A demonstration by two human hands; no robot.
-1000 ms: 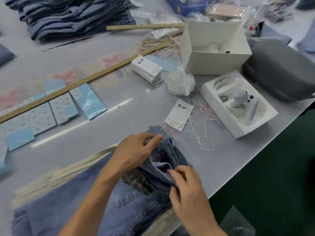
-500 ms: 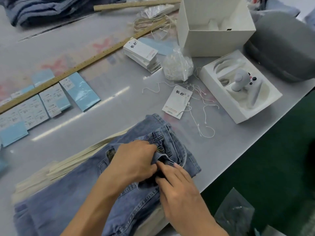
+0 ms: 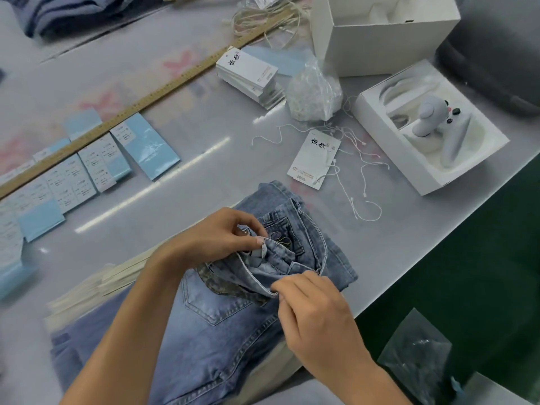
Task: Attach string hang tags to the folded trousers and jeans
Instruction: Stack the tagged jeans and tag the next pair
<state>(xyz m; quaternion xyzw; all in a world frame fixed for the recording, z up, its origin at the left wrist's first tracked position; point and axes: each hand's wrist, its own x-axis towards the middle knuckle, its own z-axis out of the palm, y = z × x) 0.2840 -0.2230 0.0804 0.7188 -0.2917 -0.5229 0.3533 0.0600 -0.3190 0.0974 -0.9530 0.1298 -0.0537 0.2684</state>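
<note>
Folded light-blue jeans [image 3: 216,323] lie at the near edge of the grey table [image 3: 204,92], on top of cream folded trousers [image 3: 87,290]. My left hand [image 3: 216,238] pinches the jeans' waistband beside the fly. My right hand [image 3: 315,311] pinches the waistband's near edge, and the two hands hold the waist apart. A white hang tag [image 3: 314,157] with a string lies on the table just beyond the jeans. Loose white strings [image 3: 359,182] are scattered to its right.
A stack of white hang tags [image 3: 251,74] and a plastic bag of strings [image 3: 314,92] sit further back. Two white boxes [image 3: 380,36] [image 3: 429,127] stand at the right. Blue sticker sheets [image 3: 87,162] and a wooden ruler [image 3: 146,95] lie left. The table edge runs diagonally right.
Both hands have shifted on the waistband and spread it apart, so the inside of the waist now shows. The view has moved closer to the table.
</note>
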